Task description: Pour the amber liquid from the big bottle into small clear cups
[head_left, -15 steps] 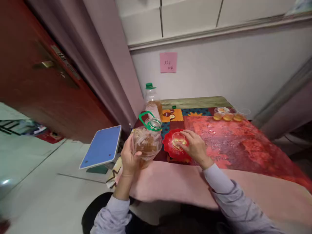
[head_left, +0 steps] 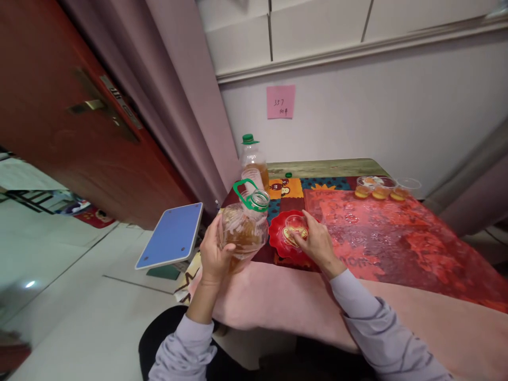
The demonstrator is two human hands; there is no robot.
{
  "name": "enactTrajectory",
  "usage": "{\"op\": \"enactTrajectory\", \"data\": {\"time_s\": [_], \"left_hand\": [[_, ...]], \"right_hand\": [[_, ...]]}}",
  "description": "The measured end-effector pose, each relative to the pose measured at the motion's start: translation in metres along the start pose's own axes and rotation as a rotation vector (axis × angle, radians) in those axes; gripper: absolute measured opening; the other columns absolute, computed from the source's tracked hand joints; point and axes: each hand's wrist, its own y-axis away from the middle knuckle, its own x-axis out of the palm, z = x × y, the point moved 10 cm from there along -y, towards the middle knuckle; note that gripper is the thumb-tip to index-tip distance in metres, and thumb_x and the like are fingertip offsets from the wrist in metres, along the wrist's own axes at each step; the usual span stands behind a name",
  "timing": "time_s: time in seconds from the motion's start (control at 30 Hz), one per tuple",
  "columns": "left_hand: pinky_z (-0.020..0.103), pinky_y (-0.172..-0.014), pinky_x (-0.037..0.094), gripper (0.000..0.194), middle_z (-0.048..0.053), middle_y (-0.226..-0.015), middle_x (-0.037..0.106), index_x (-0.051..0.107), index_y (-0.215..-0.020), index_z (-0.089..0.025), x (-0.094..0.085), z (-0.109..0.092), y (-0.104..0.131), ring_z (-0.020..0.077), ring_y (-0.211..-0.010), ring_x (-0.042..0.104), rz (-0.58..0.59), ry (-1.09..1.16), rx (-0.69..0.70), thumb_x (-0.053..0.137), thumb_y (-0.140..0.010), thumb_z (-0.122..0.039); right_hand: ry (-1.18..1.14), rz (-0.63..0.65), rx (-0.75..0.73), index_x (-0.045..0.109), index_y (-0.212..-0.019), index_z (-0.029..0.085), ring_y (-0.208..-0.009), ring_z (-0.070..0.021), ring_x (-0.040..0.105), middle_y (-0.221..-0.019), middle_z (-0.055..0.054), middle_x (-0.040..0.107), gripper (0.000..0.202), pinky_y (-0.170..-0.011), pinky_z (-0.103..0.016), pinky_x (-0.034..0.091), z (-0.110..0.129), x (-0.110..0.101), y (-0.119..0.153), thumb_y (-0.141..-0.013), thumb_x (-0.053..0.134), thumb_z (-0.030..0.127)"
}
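My left hand (head_left: 216, 251) is wrapped round the left side of a large clear plastic jug (head_left: 244, 235) with amber liquid in it. The jug's mouth is uncapped, and a green ring handle sticks up at its neck. Right of it, on the table, lies a red scalloped plate (head_left: 278, 246) with a gold pattern. A clear plastic cup (head_left: 296, 223) stands on this plate, and my right hand (head_left: 317, 243) grips the cup's right side between thumb and fingers. I can make out no amber liquid in this cup.
Behind the held jug stand a stack of clear cups (head_left: 251, 177) and a second jug (head_left: 254, 156) with a green cap. A small green cap (head_left: 288, 174) lies farther back. Three cups of amber liquid (head_left: 380, 193) stand at the back right. A blue-topped stool (head_left: 170, 233) is at the left.
The whole view has shifted slightly, so things appear a little farther right. My left hand stays on the jug and my right hand stays at the cup on the plate.
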Motion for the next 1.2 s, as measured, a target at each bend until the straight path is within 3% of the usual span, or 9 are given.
{"op": "enactTrajectory", "data": {"time_s": [0.13,0.27,0.43,0.67,0.77,0.87,0.9,0.97,1.2], "left_hand": [[0.054,-0.120,0.044,0.116,0.024,-0.147,0.067,0.063,-0.150,-0.014,0.002,-0.001,0.000,0.0418,-0.140,0.062,-0.001,-0.030,-0.009,0.042,-0.079,-0.104],[0.054,-0.117,0.047,0.118,0.025,-0.144,0.069,0.061,-0.151,-0.014,0.011,-0.008,-0.001,0.0410,-0.136,0.065,0.057,-0.082,0.019,0.039,-0.079,-0.104],[0.053,-0.116,0.048,0.118,0.025,-0.143,0.069,0.060,-0.150,-0.013,0.025,-0.022,0.000,0.0409,-0.134,0.066,0.113,-0.161,0.077,0.043,-0.077,-0.104],[0.056,-0.124,0.039,0.120,0.025,-0.152,0.063,0.059,-0.154,-0.015,0.033,-0.025,-0.004,0.0423,-0.144,0.058,0.227,-0.095,0.024,0.051,-0.074,-0.103],[0.054,-0.126,0.036,0.104,0.021,-0.155,0.062,0.065,-0.149,-0.019,0.005,0.000,-0.002,0.0389,-0.146,0.056,0.078,0.063,-0.156,0.063,-0.078,-0.095],[0.046,-0.122,0.042,0.062,0.015,-0.138,0.073,0.075,-0.129,-0.021,-0.031,0.068,0.037,0.0285,-0.132,0.067,-0.392,0.446,-0.646,0.063,-0.097,-0.072],[0.045,-0.118,0.045,0.054,0.014,-0.126,0.078,0.077,-0.117,-0.020,-0.023,0.090,0.058,0.0267,-0.122,0.071,-0.487,0.643,-0.834,0.060,-0.100,-0.068],[0.045,-0.106,0.054,0.046,0.015,-0.109,0.080,0.077,-0.105,-0.016,-0.005,0.108,0.080,0.0255,-0.104,0.076,-0.494,0.766,-0.958,0.052,-0.107,-0.055],[0.038,-0.092,0.060,0.038,0.011,-0.094,0.081,0.080,-0.095,-0.018,0.033,0.125,0.107,0.0251,-0.094,0.078,-0.507,1.009,-1.014,0.058,-0.102,-0.049]], "right_hand": [[-0.078,-0.076,-0.042,0.050,-0.160,0.013,-0.145,-0.0444,0.059,-0.157,-0.027,0.060,0.085,-0.117,-0.067,0.047,0.009,-0.018,0.000,-0.094,0.069,0.063],[-0.406,-0.178,-0.048,0.054,-0.155,0.017,-0.148,-0.0399,0.057,-0.157,-0.024,0.060,0.082,-0.122,-0.062,0.047,0.050,-0.044,-0.001,-0.092,0.073,0.066],[-0.982,0.043,0.037,0.061,-0.148,0.026,-0.132,-0.0300,0.070,-0.148,-0.012,0.070,0.055,-0.106,-0.043,0.061,0.116,-0.021,-0.006,-0.105,0.059,0.059],[-1.061,0.002,0.119,0.071,-0.126,0.024,-0.099,-0.0257,0.077,-0.113,-0.007,0.082,0.047,-0.085,-0.037,0.065,0.092,-0.002,-0.014,-0.093,0.074,0.058],[-1.079,0.006,0.136,0.072,-0.128,0.024,-0.106,-0.0273,0.077,-0.118,-0.008,0.082,0.050,-0.092,-0.040,0.065,0.082,0.000,-0.016,-0.091,0.076,0.057],[-1.106,0.034,0.155,0.072,-0.128,0.024,-0.116,-0.0292,0.076,-0.125,-0.010,0.081,0.051,-0.100,-0.043,0.064,0.081,0.001,-0.016,-0.089,0.079,0.057],[-1.113,0.043,0.161,0.072,-0.127,0.024,-0.118,-0.0296,0.076,-0.126,-0.010,0.081,0.050,-0.102,-0.044,0.063,0.082,0.001,-0.017,-0.089,0.079,0.056],[-1.125,0.054,0.169,0.072,-0.127,0.024,-0.121,-0.0300,0.076,-0.128,-0.010,0.081,0.050,-0.106,-0.045,0.062,0.082,0.000,-0.017,-0.089,0.079,0.056],[-1.056,0.040,0.200,0.068,-0.124,0.023,-0.115,-0.0319,0.077,-0.126,-0.012,0.080,0.049,-0.100,-0.048,0.064,0.077,-0.005,-0.013,-0.089,0.077,0.057]]}}
